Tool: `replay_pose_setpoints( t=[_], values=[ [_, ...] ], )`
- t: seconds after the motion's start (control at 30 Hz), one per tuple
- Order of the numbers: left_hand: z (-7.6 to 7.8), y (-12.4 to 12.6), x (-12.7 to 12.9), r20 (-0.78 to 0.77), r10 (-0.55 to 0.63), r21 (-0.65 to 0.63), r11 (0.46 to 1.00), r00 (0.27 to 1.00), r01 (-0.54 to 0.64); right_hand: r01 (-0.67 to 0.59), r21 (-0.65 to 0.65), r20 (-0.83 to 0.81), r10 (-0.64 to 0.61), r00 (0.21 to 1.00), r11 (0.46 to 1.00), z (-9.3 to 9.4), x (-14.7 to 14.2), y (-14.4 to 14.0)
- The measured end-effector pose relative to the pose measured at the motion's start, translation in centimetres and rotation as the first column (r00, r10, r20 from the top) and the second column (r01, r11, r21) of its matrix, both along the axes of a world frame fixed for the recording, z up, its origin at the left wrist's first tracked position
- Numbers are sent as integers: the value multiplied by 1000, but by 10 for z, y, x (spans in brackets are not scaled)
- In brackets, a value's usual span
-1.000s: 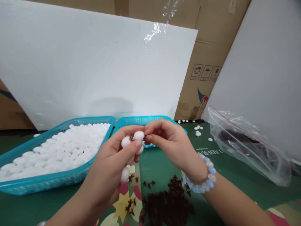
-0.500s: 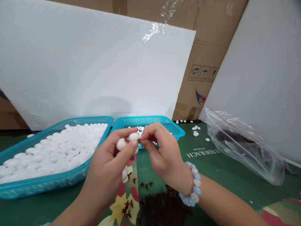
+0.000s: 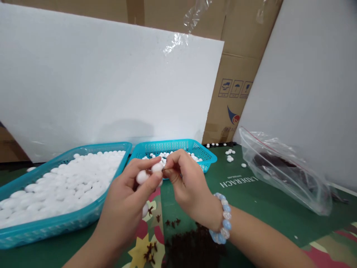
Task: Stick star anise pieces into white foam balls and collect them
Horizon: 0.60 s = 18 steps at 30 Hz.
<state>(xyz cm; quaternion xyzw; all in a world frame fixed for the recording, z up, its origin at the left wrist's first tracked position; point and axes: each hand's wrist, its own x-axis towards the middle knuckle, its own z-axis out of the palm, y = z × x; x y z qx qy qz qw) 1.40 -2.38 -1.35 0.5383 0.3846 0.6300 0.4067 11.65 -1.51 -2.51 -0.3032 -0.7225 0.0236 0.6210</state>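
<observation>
Presently, several small white oval beads [image 3: 142,177] are kept pinched in the left hand [image 3: 126,208] as ready stock, while a tiny dark star-shaped piece [image 3: 164,171] is pinched against one by the right hand [image 3: 189,190].

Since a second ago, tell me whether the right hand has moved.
Yes. The right hand has dropped slightly toward the dark pile, judged against the small turquoise basket, and remains pinched at the white beads.

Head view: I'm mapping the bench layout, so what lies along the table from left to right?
Large blue basket of white beads → small blue basket → loose white beads → clear plastic bag.
</observation>
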Motion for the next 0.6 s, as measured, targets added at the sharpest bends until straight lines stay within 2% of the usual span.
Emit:
replay_pose_setpoints(
  t=[0.13, 0.23, 0.37, 0.6],
  values=[
    [-1, 2, -1, -137, -29, 65, 997, 990, 38, -156, -164, -51, 150, 987, 974, 2, 1, 0],
    [-2, 2, -3, -188, -15, 94, 995, 982, 33, -203, -204, -69, 193, 979, 958, 5, 2, -1],
    [-1, 0, -4, -245, 19, 125, 992, 969, 12, -176, -172, -23, 175, 984, 969, 7, 4, -2],
    [4, -4, -4, -289, 35, 180, 984, 957, 18, -186, -14, 2, 186, 982, 982, 5, 5, -2]
  ],
)
